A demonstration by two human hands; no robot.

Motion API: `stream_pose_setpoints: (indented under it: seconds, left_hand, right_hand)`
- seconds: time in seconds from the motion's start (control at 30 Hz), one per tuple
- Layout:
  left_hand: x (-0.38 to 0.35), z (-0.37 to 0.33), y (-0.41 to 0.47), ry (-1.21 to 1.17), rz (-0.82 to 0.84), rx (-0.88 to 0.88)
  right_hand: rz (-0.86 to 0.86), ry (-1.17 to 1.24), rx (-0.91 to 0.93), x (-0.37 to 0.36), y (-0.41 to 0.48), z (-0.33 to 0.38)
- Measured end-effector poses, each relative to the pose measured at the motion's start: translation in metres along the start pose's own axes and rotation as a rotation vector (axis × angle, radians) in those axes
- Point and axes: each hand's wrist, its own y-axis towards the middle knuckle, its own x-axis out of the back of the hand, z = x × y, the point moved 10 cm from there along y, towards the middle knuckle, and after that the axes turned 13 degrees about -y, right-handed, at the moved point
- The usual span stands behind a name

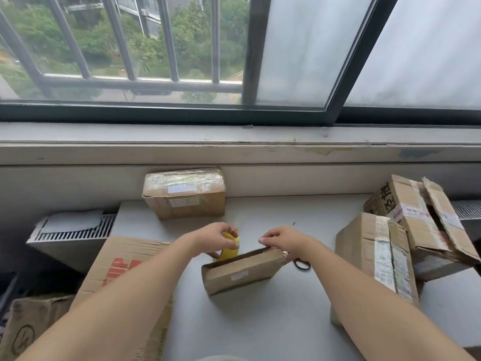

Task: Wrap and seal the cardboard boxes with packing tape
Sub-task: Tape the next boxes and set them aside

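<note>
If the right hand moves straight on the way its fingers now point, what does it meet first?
Most likely the yellow tape roll gripped by the left hand: the right hand points leftward at it across a small gap. Depth is unclear.

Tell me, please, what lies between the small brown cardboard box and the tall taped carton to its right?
Head view shows black looped handles, probably scissors.

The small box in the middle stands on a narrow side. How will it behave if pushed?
The small box would probably tip easily: it stands tall and thin, and the right hand holds its top edge. Being slim, it is likely light. On the smooth table it may slide.
</note>
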Motion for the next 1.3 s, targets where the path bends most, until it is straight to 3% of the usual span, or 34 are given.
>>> stream_pose_setpoints:
  seconds: [0.1, 0.23, 0.43, 0.6, 0.97, 1.1, 1.3]
  left_hand:
    - [-0.001, 0.005, 0.003, -0.018, 0.003, 0.013]
    - [-0.003, 0.009, 0.006, -0.013, 0.002, 0.039]
    - [-0.004, 0.009, 0.007, -0.001, -0.037, 0.029]
    - [-0.004, 0.008, 0.004, 0.011, -0.055, 0.012]
    - [0.018, 0.020, -0.003, -0.093, -0.113, 0.043]
    - [0.026, 0.018, -0.002, -0.124, -0.154, 0.021]
    - [0.031, 0.014, -0.002, -0.155, -0.196, -0.004]
  right_hand:
    - [0.107, 0.235, -0.047, -0.002, -0.009, -0.001]
    - [0.240, 0.152, 0.068, -0.010, -0.017, 0.007]
    - [0.022, -0.201, 0.332, -0.006, -0.017, 0.038]
    - [-0.131, -0.602, 0.372, -0.022, -0.010, 0.042]
    - [-0.147, -0.678, 0.357, -0.020, -0.010, 0.046]
    - [-0.304, -0.767, 0.419, -0.014, -0.015, 0.059]
    - [-0.297, -0.775, 0.371, -0.018, -0.014, 0.058]
